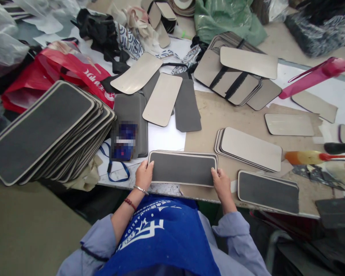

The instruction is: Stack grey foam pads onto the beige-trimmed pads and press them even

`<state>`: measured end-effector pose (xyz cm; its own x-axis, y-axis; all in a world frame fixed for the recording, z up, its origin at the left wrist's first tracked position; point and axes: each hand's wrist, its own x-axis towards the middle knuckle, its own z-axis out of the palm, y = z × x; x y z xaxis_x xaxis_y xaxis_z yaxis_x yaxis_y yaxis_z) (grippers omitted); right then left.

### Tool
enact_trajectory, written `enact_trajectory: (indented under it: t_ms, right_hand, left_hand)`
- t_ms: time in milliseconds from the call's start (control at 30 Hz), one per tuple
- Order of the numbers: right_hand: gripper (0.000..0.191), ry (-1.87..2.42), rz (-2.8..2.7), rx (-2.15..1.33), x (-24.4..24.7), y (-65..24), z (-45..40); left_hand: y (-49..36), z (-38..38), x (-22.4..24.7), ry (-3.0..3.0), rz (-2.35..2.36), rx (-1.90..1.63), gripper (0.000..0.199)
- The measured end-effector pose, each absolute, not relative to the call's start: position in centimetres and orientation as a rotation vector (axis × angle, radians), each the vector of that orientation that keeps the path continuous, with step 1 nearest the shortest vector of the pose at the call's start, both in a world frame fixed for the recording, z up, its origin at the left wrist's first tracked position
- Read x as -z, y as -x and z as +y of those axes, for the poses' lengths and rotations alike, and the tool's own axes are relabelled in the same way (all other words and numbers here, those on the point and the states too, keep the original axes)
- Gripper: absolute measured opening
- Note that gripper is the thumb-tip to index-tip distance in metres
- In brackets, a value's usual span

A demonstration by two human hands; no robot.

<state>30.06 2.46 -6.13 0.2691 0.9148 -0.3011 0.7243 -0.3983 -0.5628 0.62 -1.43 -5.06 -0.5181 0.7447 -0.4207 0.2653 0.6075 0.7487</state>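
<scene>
A dark grey rounded panel with a beige border [184, 168] lies level at the table's front edge, held at both ends. My left hand [144, 175] is closed on its left end, thumb on top. At the right end my right hand [222, 183] grips it the same way. Another edge shows just behind it, so more than one panel may be there. To the right sit a short stack of beige panels [251, 147] and a single grey panel with a beige border [268, 191].
A tall leaning stack of grey panels [43, 130] stands at left beside a red bag [60, 73]. Behind are loose beige panels [162, 99], a strapped bundle [227, 82] and a green bag [227, 19]. A pink bottle [313, 78] and an orange-handled tool [303, 157] lie right.
</scene>
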Motion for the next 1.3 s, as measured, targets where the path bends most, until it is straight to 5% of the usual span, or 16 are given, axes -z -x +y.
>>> enact_trajectory:
  t_ms: [1300]
  right_hand:
    - [0.046,2.214,-1.533,-0.730,4.5,-29.2,2.6]
  left_hand:
    - [-1.5,-1.3,3.7,-0.794,2.122,-0.845,0.029]
